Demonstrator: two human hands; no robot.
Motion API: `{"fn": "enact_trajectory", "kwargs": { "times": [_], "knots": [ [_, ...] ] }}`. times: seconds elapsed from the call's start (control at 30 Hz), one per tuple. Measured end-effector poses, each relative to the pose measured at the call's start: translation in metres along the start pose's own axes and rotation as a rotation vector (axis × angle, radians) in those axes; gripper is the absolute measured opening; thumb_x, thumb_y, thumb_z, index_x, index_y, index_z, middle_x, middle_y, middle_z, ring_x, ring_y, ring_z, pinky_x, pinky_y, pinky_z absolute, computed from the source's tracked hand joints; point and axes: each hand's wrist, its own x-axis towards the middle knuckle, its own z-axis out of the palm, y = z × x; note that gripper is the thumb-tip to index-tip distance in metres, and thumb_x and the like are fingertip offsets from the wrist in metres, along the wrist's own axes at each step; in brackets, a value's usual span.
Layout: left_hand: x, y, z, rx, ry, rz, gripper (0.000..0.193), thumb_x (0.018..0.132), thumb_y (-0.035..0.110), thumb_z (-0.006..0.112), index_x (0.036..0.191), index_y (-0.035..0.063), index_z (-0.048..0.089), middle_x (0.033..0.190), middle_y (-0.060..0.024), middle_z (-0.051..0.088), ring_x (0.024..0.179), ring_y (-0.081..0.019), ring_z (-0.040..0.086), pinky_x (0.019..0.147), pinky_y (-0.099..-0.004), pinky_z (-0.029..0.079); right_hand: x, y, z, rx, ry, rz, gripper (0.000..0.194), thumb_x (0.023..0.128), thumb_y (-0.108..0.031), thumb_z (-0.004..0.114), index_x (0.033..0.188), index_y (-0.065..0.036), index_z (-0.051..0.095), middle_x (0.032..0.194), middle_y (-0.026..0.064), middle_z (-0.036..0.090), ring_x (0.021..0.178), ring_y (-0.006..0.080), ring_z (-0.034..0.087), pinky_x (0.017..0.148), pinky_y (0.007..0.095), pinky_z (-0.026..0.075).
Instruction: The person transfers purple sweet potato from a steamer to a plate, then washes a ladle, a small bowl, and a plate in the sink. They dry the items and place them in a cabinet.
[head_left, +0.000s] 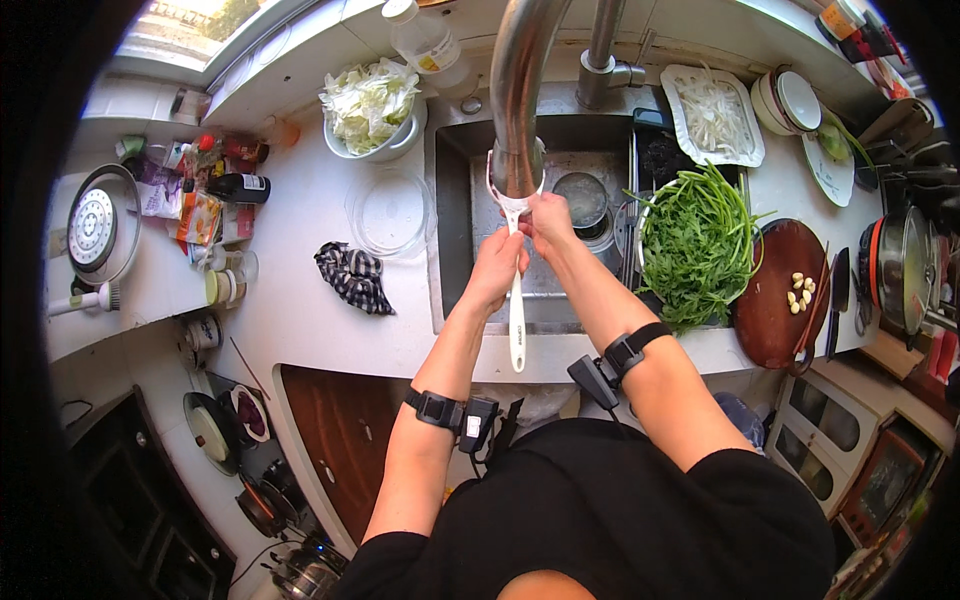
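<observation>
My left hand (496, 264) is wrapped around the handle of a white long-handled kitchen utensil (517, 330), its handle end pointing toward me. My right hand (551, 222) grips it higher up, at the neck just below the head. The curved faucet spout (517, 112) hides most of that head, so its exact kind cannot be told. Both hands are over the stainless steel sink (454, 225). A small round metal bowl (579, 196) sits in the basin beyond my right hand, beside the drain.
Leafy greens (697, 240) fill a bowl right of the sink. Farther right lie a round cutting board (772, 292) with garlic cloves and a knife (841, 281). A tray of white shreds (712, 112) stands behind. Leftward are a cabbage pot (375, 142), clear bowl (391, 214) and checkered cloth (352, 277).
</observation>
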Motion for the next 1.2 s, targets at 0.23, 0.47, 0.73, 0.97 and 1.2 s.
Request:
{"fn": "enact_trajectory", "kwargs": {
  "times": [0.23,0.47,0.73,0.97,1.2],
  "knots": [
    [-0.021,0.016,-0.018,-0.299,-0.217,-0.253,0.030,0.096,0.022,0.039,0.117,0.0024,0.048,0.053,0.0028,0.041,0.039,-0.0081,0.033,0.036,-0.0229,0.026,0.034,-0.019,-0.017,-0.033,0.139,-0.079,0.029,0.091,-0.024,0.053,0.083,0.002,0.062,0.076,0.0063,0.062,0.065,0.0142,0.055,0.059,0.0323,0.045],
    [-0.005,0.017,-0.012,-0.398,-0.188,-0.286,0.032,0.096,0.025,0.042,0.117,0.0026,0.049,0.052,0.0043,0.037,0.039,-0.0070,0.028,0.037,-0.0222,0.023,0.001,-0.008,-0.004,0.201,-0.167,-0.004,0.028,0.084,-0.008,0.062,0.109,0.003,0.056,0.097,0.0119,0.062,0.081,0.0238,0.063,0.068,0.0378,0.052],
    [-0.017,0.019,-0.019,-0.276,-0.232,-0.276,0.032,0.095,0.022,0.040,0.118,0.0014,0.049,0.051,0.0028,0.039,0.039,-0.0075,0.031,0.038,-0.0225,0.025,0.030,-0.036,-0.009,0.163,0.173,0.234,0.054,0.095,-0.041,0.042,0.113,0.009,0.049,0.104,0.0195,0.060,0.086,0.0322,0.064,0.074,0.0435,0.054],
    [0.008,0.004,-0.018,-0.058,-0.176,-0.149,0.033,0.096,0.026,0.039,0.112,0.0022,0.055,0.057,0.0022,0.045,0.050,-0.0072,0.040,0.047,-0.0204,0.033,0.000,-0.035,-0.014,0.470,-0.309,0.299,0.037,0.093,-0.025,0.051,0.120,0.000,0.048,0.114,0.0123,0.058,0.105,0.0257,0.056,0.092,0.0411,0.044],
    [0.058,-0.014,0.009,0.078,0.163,0.007,0.028,0.093,0.030,0.049,0.102,0.0043,0.058,0.071,0.0001,0.057,0.062,-0.0080,0.047,0.060,-0.0247,0.039,-0.011,-0.055,-0.011,0.379,-0.434,0.054,0.033,0.092,-0.014,0.051,0.122,-0.001,0.046,0.120,0.0103,0.055,0.110,0.0227,0.053,0.097,0.0387,0.040]
  ]
}}
